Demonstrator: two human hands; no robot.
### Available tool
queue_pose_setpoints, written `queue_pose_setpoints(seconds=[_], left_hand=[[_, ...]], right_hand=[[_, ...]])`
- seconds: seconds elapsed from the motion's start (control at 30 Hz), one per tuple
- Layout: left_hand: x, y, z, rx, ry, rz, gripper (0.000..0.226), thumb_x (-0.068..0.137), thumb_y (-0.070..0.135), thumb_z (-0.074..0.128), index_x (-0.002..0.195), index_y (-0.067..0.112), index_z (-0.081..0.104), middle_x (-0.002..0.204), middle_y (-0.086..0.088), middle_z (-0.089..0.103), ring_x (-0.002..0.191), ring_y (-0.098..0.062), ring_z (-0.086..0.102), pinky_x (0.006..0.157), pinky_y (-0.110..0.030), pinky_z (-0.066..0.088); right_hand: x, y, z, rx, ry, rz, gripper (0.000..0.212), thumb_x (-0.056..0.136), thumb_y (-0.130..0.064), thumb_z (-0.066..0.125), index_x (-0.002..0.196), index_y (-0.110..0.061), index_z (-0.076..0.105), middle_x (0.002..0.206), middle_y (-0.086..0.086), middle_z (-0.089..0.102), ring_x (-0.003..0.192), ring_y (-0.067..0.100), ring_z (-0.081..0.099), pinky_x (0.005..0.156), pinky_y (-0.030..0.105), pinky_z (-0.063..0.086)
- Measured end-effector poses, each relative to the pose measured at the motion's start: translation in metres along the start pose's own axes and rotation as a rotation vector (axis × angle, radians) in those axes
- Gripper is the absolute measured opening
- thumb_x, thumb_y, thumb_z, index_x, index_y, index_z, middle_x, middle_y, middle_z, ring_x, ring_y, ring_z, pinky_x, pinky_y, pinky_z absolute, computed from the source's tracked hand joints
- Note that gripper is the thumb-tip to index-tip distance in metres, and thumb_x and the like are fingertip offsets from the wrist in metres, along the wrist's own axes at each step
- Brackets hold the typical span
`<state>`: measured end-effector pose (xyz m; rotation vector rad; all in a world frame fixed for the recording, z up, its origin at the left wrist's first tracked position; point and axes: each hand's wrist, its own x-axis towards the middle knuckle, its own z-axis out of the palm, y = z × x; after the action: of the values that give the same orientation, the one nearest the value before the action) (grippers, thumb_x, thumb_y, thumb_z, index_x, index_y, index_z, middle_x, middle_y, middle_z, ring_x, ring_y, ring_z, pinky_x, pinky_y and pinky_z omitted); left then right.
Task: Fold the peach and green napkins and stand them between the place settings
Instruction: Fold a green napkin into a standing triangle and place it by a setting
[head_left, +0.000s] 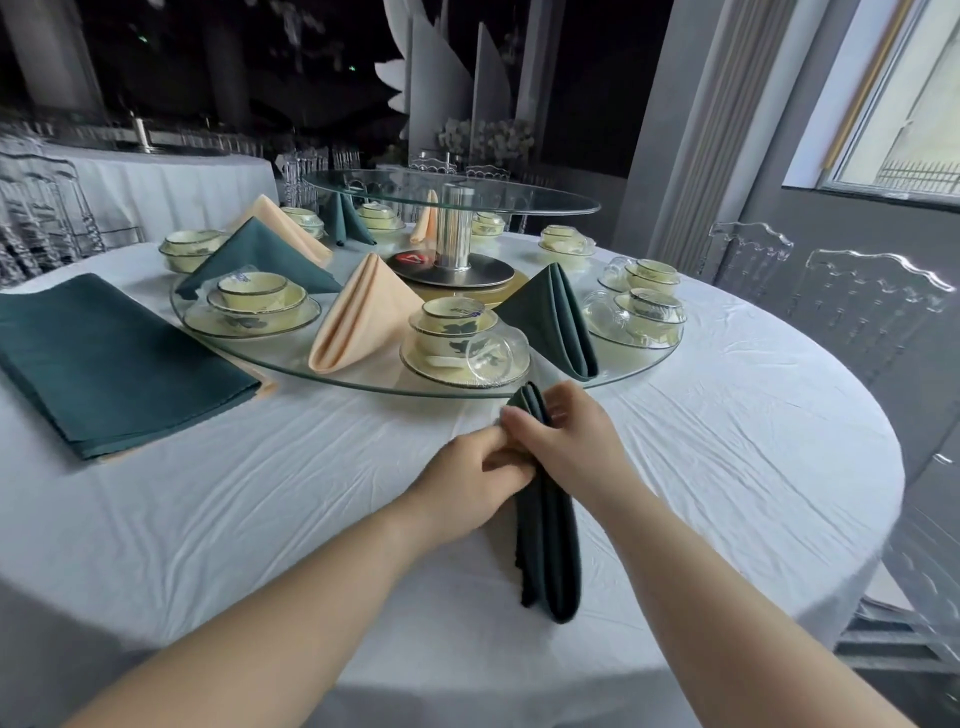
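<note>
Head view, starting at the left: a flat stack of green napkins (119, 358) lies on the white-clothed bench (260, 519), and a sliver of peach shows under its near edge. Next, on the glass turntable (291, 370), a folded peach napkin (363, 312) stands as a tent just left of a bowl-and-glass place setting (457, 338).

Nearer the body, the left hand (467, 483) has its fingers (501, 457) curled in a pinch on the layers of a green napkin (548, 551). The napkin lies as a narrow folded strip on the bench, just short of the turntable rim. The right hand (563, 441) wraps its fingers round the strip's upper half. Beyond that hand, a finished green tent (558, 322) stands on the glass.

The step in hand looks like gathering the layers before shaping. To do it well, I would:
- hold the edges flush under the left pinch;
- press the crease firmly with the right;
- spread the base evenly so the tent matches its neighbours.

Loosening either grip early would probably let the layers slide apart.
</note>
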<state>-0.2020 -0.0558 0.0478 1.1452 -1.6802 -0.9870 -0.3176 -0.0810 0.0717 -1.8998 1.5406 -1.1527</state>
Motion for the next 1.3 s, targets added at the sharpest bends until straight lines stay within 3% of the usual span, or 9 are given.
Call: queue_pose_setpoints(seconds=[0.13,0.2,0.27,0.43,0.57,0.63,0.73,0.9,1.3], left_hand=[[0.008,-0.003,-0.014,0.063,0.025,-0.009,0.039,0.090,-0.007,0.041,0.123,0.008,0.054,0.117,0.002,0.058,0.108,-0.004,0.051,0.086,0.000,0.035],[0.018,-0.010,-0.024,0.269,0.108,0.035,0.041,0.093,-0.002,0.039,0.130,0.011,0.049,0.131,0.002,0.050,0.121,-0.009,0.046,0.092,-0.005,0.030],[0.028,-0.019,-0.032,0.607,0.117,0.051,0.046,0.095,0.007,0.038,0.140,0.018,0.035,0.148,0.006,0.029,0.134,-0.013,0.031,0.102,-0.015,0.022],[0.040,-0.039,-0.040,0.977,0.026,-0.087,0.055,0.100,0.023,0.027,0.147,0.022,-0.002,0.154,0.008,-0.012,0.142,-0.007,-0.007,0.110,-0.022,-0.005],[0.040,-0.047,-0.042,0.966,0.060,-0.088,0.054,0.101,0.024,0.023,0.146,0.020,-0.007,0.154,0.008,-0.014,0.141,-0.006,-0.007,0.109,-0.020,-0.006],[0.041,-0.050,-0.043,1.015,0.076,-0.082,0.055,0.101,0.025,0.022,0.146,0.020,-0.010,0.154,0.008,-0.015,0.141,-0.007,-0.008,0.110,-0.022,-0.007],[0.040,-0.053,-0.042,1.046,0.086,-0.118,0.058,0.100,0.029,0.024,0.146,0.020,-0.011,0.153,0.006,-0.018,0.142,-0.011,-0.010,0.112,-0.025,-0.007],[0.041,-0.057,-0.054,0.948,0.123,-0.410,0.061,0.100,0.034,0.023,0.146,0.012,-0.009,0.154,-0.003,-0.019,0.143,-0.019,-0.010,0.114,-0.031,-0.003],[0.043,-0.059,-0.072,1.114,0.096,-0.442,0.056,0.100,0.037,0.014,0.147,0.012,-0.004,0.155,-0.001,-0.010,0.142,-0.012,-0.008,0.114,-0.032,-0.005]], right_hand=[[0.010,0.005,-0.013,-0.115,0.068,-0.092,0.039,0.082,-0.012,0.059,0.054,-0.015,0.031,0.051,-0.003,0.032,0.049,0.012,0.033,0.050,0.023,0.027],[0.014,0.007,-0.022,-0.114,0.076,-0.130,0.030,0.083,-0.011,0.059,0.058,-0.009,0.043,0.055,0.005,0.043,0.055,0.013,0.043,0.052,0.022,0.031],[0.016,0.012,-0.028,-0.126,0.053,-0.138,0.018,0.085,-0.013,0.058,0.077,0.003,0.057,0.074,0.014,0.058,0.073,0.021,0.053,0.062,0.029,0.033],[0.014,0.030,-0.028,-0.141,-0.029,-0.115,0.018,0.084,-0.016,0.059,0.088,0.002,0.058,0.081,0.016,0.060,0.079,0.029,0.054,0.068,0.034,0.039],[0.013,0.036,-0.025,-0.105,-0.041,-0.118,0.007,0.082,-0.016,0.061,0.079,-0.012,0.057,0.068,-0.002,0.054,0.064,0.007,0.048,0.058,0.019,0.036],[0.013,0.036,-0.025,-0.099,-0.038,-0.118,0.014,0.082,-0.015,0.060,0.071,-0.017,0.052,0.061,-0.007,0.048,0.058,0.002,0.045,0.056,0.014,0.035],[0.014,0.036,-0.024,-0.094,-0.025,-0.121,0.013,0.082,-0.013,0.060,0.074,-0.007,0.054,0.059,-0.005,0.046,0.059,0.005,0.042,0.055,0.014,0.035],[0.016,0.039,-0.024,-0.078,-0.017,-0.122,0.012,0.083,-0.013,0.060,0.073,-0.008,0.054,0.061,-0.002,0.049,0.061,0.006,0.042,0.055,0.013,0.036],[0.016,0.036,-0.024,-0.051,0.006,-0.133,0.005,0.080,-0.013,0.063,0.083,-0.010,0.061,0.079,0.008,0.065,0.079,0.024,0.058,0.062,0.021,0.039]])
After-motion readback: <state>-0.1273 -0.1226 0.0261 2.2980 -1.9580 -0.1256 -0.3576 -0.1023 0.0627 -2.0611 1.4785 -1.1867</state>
